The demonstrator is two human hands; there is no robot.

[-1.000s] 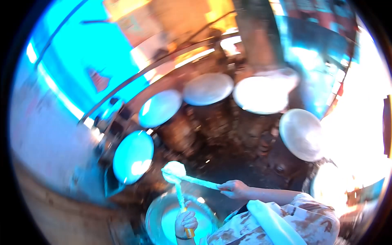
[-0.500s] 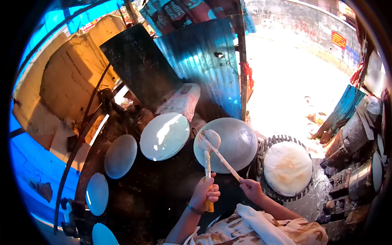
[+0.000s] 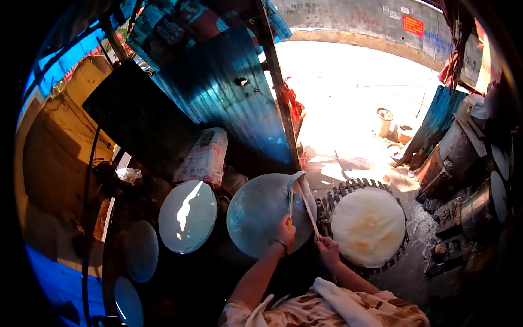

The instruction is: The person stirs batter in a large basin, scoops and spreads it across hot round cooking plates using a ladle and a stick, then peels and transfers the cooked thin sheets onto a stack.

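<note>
My left hand (image 3: 285, 234) is closed around the yellow handle of a ladle (image 3: 295, 182), over the right part of a large round grey pan (image 3: 256, 210). The ladle's pale head is tilted at the pan's upper right rim. In my right hand (image 3: 328, 252) is a thin wooden stick (image 3: 311, 216), slanting up along the pan's right edge towards the ladle. Pale material lies around the stick's upper end; I cannot tell what it is. Right of the pan, a round white flatbread (image 3: 368, 226) with light brown patches lies on a dark slatted round stove top (image 3: 340, 189).
Left of the pan is a shiny round pale disc (image 3: 188, 218), with smaller discs (image 3: 141, 250) below it. A printed sack (image 3: 204, 158) stands behind them. Corrugated blue sheet metal (image 3: 234, 92) rises at the back. Metal drums (image 3: 482, 210) stand at the right.
The view has shifted, so things sit further left. The ladle head has moved from the pan's upper left to its upper right rim and tilted. The stick has moved to the right rim too.
</note>
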